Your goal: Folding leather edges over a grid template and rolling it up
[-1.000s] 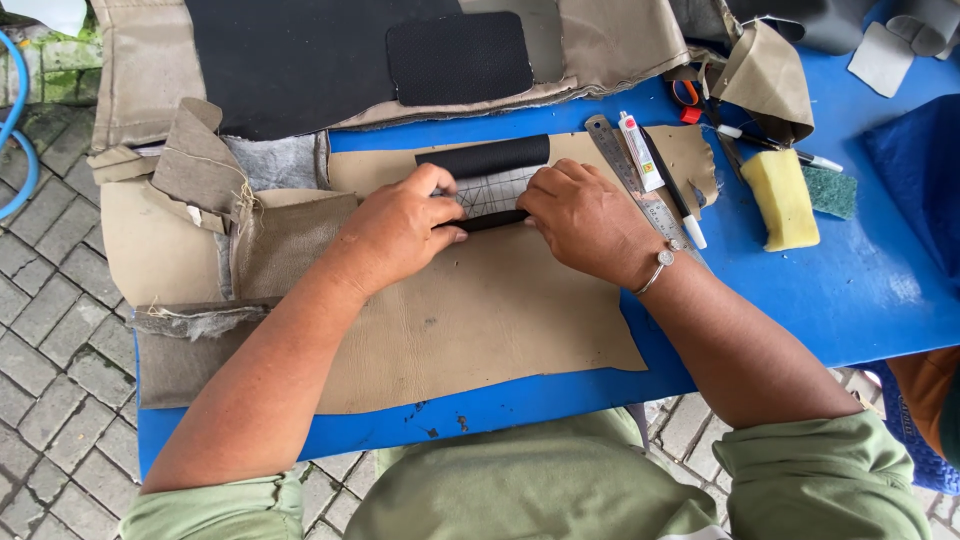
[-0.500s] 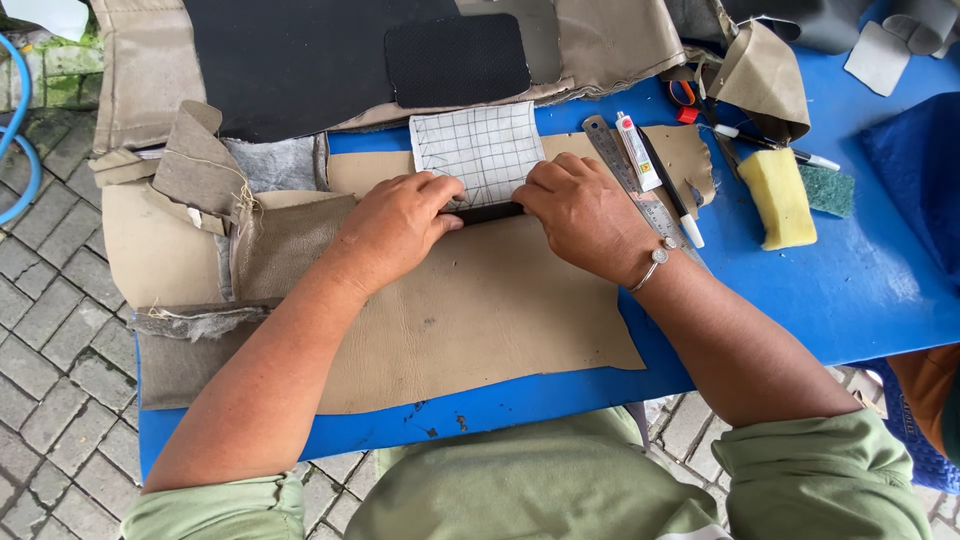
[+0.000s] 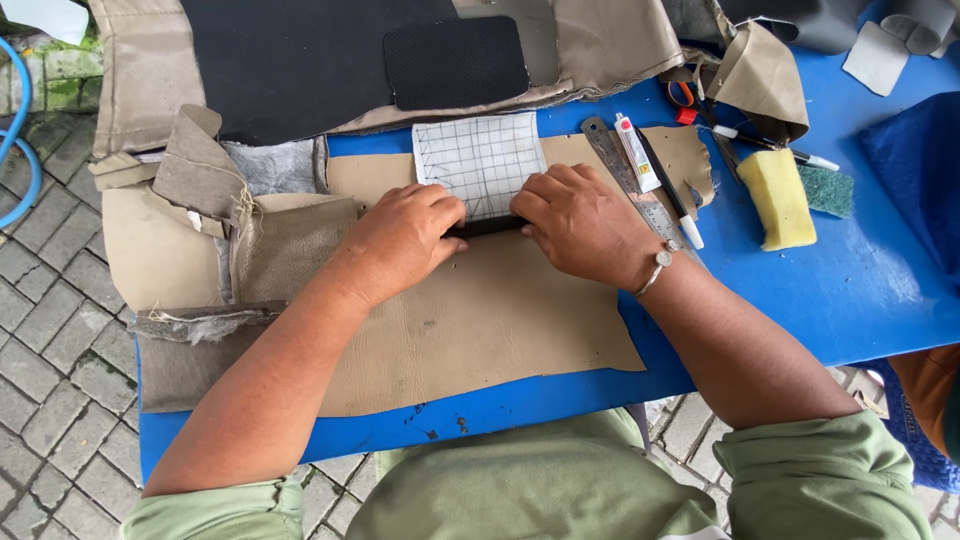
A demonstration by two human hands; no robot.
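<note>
Both hands sit at the centre of the frame on a tan leather sheet (image 3: 480,330) spread over the blue worktop (image 3: 850,290). The left hand (image 3: 405,240) and right hand (image 3: 580,222) press down side by side, fingers together and curled onto a dark strip (image 3: 487,227) that shows between them. Above the strip, a white gridded sheet (image 3: 482,158) lies flat, its lower edge under the fingertips.

Just right of the right hand lie a steel ruler (image 3: 615,160), a small white tube (image 3: 637,152) and a pen (image 3: 672,195), side by side and slanted. Further right sit a yellow sponge (image 3: 777,198) and a green scouring pad (image 3: 826,190), touching. At upper centre a black perforated patch (image 3: 455,60) rests on a large black-and-tan seat cover (image 3: 290,60). Folded tan scraps (image 3: 200,180) with grey padding are piled at the left edge of the worktop. A grey brick floor (image 3: 50,300) shows at left.
</note>
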